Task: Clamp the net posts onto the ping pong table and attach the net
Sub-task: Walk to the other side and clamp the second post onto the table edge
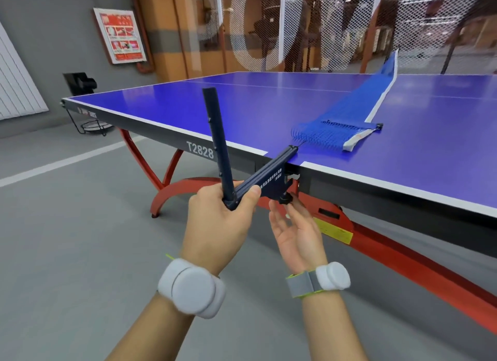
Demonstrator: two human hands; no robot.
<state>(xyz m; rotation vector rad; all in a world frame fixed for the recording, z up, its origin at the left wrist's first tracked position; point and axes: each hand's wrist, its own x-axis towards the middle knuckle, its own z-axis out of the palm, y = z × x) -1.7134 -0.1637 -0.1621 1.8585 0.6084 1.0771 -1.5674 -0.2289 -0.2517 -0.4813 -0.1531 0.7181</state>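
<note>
A dark blue net post with its clamp arm sits on the near side edge of the blue ping pong table, at the centre line. My left hand grips the corner where post and arm meet. My right hand is palm up under the clamp, fingers relaxed, fingertips at the black screw knob. The blue net lies flat across the table, its near end bunched close to the clamp. Its far end rises at the far edge.
The table stands on red curved legs over a grey floor with a white line. A black machine on a wire stand sits beyond the table's left corner. White mesh netting hangs behind the table. A red poster is on the wall.
</note>
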